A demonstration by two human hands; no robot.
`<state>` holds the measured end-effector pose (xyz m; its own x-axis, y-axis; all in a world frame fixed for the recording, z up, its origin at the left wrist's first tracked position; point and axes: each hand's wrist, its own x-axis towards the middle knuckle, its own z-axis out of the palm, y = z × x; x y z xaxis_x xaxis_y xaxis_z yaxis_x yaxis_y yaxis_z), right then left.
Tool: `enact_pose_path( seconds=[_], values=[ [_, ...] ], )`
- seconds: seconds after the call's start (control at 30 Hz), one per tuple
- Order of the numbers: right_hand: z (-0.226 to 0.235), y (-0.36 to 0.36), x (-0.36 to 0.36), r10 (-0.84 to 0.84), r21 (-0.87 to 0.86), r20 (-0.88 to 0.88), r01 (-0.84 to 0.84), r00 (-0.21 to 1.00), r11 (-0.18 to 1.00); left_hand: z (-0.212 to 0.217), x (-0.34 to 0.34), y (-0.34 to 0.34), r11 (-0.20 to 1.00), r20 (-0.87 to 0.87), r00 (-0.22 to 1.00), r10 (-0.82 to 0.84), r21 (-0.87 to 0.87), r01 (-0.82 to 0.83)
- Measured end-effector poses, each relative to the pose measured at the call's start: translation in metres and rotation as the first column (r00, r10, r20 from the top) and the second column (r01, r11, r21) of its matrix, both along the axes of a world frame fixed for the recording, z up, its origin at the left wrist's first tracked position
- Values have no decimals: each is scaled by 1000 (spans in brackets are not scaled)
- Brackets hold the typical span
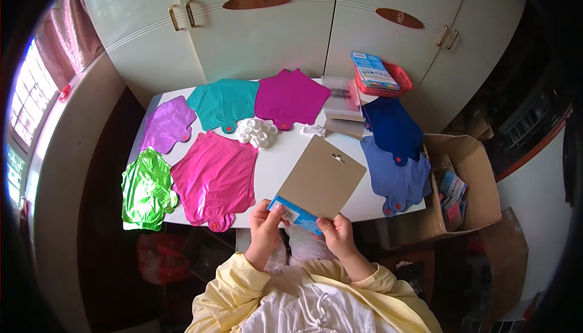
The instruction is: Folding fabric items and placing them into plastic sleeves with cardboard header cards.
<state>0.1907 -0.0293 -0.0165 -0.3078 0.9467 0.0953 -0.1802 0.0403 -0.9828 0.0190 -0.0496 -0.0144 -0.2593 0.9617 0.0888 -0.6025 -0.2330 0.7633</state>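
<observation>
Both hands hold a flat cardboard card (322, 178) over the near edge of the white table. Its face is plain grey-brown, with a hang hole near the upper right corner. A blue printed strip with a barcode runs along its lower edge. My left hand (265, 227) is closed on the lower left corner, thumb on the strip. My right hand (339, 236) pinches the lower right corner. Left of the card lies a shiny pink foil piece (215, 178) with a tab at its near end. Beyond the card sits a heap of small white rolls (258, 132).
More flat foil pieces lie around: green (146, 187), purple (167, 123), teal (225, 102), magenta (291, 99), dark blue (395, 126), lighter blue (398, 178). A red basket (401, 78) holds blue packets. An open cardboard box (480, 181) stands right. White cabinets (261, 35) back the table.
</observation>
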Motion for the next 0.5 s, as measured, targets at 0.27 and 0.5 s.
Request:
enact_pose_path(
  seconds=[0.27, 0.5],
  values=[
    [-3, 3, -1, -263, 208, -15, 260, 965, 943, -5, 1, -4, 992, -80, 990, 116, 60, -111],
    [23, 4, 16, -42, 289, 405, -84, 913, 953, -3, 2, -7, 994, -222, 971, 87, 80, -71]
  ],
)
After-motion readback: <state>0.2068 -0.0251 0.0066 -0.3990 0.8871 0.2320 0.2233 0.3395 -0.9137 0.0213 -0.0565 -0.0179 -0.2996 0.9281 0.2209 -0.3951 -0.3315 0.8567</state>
